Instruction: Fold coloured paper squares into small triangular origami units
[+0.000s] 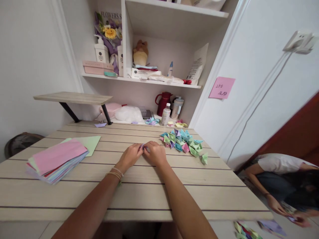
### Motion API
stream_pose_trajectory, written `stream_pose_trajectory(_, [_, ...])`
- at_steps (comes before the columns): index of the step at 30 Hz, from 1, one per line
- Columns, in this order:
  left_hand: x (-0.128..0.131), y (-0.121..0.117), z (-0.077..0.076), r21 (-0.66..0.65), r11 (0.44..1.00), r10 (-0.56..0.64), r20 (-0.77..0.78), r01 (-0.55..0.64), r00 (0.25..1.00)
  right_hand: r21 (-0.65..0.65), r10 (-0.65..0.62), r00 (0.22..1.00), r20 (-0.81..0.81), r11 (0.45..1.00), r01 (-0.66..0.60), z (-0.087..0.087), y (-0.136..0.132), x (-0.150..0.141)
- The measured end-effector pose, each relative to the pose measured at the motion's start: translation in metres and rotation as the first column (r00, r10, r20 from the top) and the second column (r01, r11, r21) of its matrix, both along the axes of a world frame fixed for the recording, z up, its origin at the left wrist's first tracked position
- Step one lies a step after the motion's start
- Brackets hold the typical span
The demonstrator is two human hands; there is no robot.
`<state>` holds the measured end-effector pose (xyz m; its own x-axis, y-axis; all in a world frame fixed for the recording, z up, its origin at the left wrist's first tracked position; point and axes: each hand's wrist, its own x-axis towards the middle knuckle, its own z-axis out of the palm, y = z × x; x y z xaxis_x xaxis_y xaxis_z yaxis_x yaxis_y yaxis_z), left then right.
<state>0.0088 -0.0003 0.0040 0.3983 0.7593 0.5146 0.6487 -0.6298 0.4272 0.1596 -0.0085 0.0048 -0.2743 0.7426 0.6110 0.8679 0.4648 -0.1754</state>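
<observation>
My left hand (130, 156) and my right hand (155, 153) meet over the middle of the slatted table (139, 196). Between their fingertips is a small piece of folded purple paper (142, 146), pinched from both sides and mostly covered by the fingers. Right of my hands lies a heap of folded paper boats (184, 139) in green, blue, pink and purple. On the left side sits a stack of coloured paper sheets (59, 157), pink on top, with a light green sheet (91, 143) sticking out behind it.
A small raised wooden shelf (73, 97) on black legs stands at the back left. Along the back edge are a clear bottle (165, 114), a red jug (163, 103) and more folded paper (152, 121). Another person (281, 186) crouches at the right beside paper pieces on the floor.
</observation>
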Motion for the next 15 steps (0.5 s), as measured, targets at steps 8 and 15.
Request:
stream_pose_trajectory(8, [-0.0004,0.0001,0.0001,-0.027,0.999,-0.027,0.001,0.027,1.000,-0.030,-0.066,0.998,-0.007,0.997,0.066,0.0018,-0.0030,-0.0001])
stream_pose_trajectory(15, [0.0012,0.0014,-0.0018,0.002,0.999,-0.045,0.025,0.045,0.999,-0.054,-0.084,0.995,0.059,0.995,0.088,0.0016,-0.0015,0.0009])
